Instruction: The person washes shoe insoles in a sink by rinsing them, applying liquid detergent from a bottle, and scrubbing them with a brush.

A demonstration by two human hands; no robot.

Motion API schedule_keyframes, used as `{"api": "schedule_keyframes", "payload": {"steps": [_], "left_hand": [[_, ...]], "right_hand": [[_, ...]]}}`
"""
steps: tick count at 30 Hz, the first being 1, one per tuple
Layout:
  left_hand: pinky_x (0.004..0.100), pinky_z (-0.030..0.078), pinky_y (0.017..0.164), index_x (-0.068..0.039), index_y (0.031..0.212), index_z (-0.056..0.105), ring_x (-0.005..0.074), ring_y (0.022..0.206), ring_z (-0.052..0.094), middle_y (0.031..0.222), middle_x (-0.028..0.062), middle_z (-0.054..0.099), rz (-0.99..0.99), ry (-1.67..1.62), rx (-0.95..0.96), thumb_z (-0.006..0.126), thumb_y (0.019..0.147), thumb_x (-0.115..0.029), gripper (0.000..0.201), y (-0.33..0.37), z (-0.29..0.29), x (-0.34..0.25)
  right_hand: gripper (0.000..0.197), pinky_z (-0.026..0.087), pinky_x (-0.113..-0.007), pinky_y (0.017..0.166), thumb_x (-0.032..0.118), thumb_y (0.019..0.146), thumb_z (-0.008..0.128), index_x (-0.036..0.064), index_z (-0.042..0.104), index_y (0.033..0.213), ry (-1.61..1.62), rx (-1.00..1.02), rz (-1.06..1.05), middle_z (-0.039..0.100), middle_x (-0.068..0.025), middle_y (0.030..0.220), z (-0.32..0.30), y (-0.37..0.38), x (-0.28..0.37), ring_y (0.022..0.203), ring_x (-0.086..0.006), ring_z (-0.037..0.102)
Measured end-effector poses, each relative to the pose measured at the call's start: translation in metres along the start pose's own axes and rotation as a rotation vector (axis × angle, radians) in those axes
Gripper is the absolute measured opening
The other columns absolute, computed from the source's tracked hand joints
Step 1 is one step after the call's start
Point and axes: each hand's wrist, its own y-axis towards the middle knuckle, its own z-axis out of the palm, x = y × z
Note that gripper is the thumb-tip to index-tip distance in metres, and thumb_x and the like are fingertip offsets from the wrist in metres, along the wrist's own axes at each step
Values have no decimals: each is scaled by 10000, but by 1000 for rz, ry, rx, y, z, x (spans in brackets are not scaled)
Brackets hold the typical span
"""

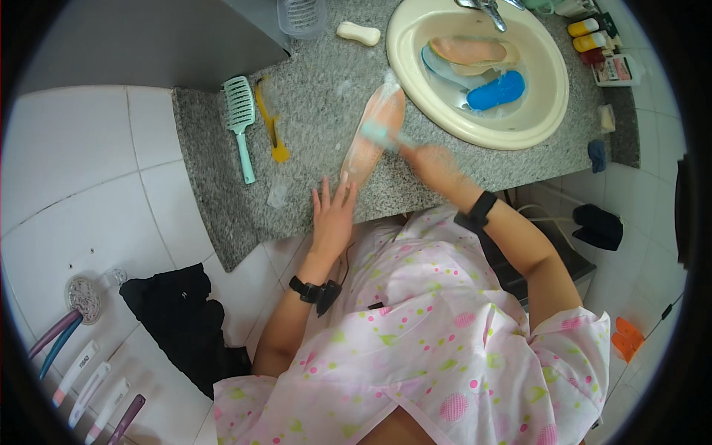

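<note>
A peach-coloured insole (388,109) lies lengthwise on the granite counter, with white suds at its far tip. My left hand (333,215) has its fingers stretched out, the fingertips resting on the insole's near end. In my right hand (432,169) is a pale teal scrubbing brush (378,134), blurred by motion, over the middle of the insole. At the upper right, the cream sink (475,139) holds a blue insole (497,90), a peach insole (467,50) and other sole-shaped pieces in sudsy water.
A bar of soap (359,33) and a clear ridged container (302,18) sit at the back. Left on the counter are a mint hairbrush (240,111) and a yellow strip-like object (272,122). The faucet (486,9) overhangs the sink; bottles (586,33) stand right. Black cloth (174,311) hangs at left.
</note>
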Motion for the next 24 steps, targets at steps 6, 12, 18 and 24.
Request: {"api": "schedule_keyframes", "payload": {"steps": [6, 12, 18, 24], "left_hand": [[632, 191, 1094, -106, 1415, 414, 502, 1357, 236, 1486, 140, 326, -5, 30, 22, 536, 860, -49, 570, 3, 3, 3], [649, 189, 1082, -142, 1414, 423, 508, 1362, 222, 1510, 157, 284, -21, 23, 63, 570, 855, -87, 581, 4, 3, 5], [662, 175, 1077, -172, 1417, 422, 509, 1370, 205, 1544, 180, 200, -23, -38, 76, 614, 840, -132, 609, 0, -2, 1], [678, 143, 1073, -194, 1419, 424, 505, 1376, 192, 1547, 182, 190, -5, -76, 67, 626, 842, -163, 612, 3, -6, 5]], "right_hand": [[598, 498, -450, 480, 35, 831, 493, 175, 402, 1406, 126, 144, -189, 614, -155, 631, 12, -28, 31, 547, -334, 627], [522, 500, -479, 527, 42, 846, 484, 158, 466, 1354, 80, 200, -95, 618, -177, 648, 19, -20, 41, 594, -348, 637], [549, 509, -475, 544, 61, 844, 504, 163, 430, 1378, 95, 139, 11, 631, -191, 672, 3, -6, 27, 600, -351, 642], [611, 518, -477, 548, 68, 836, 506, 181, 375, 1423, 55, 90, -54, 632, -176, 667, 8, -6, 8, 618, -358, 648]]}}
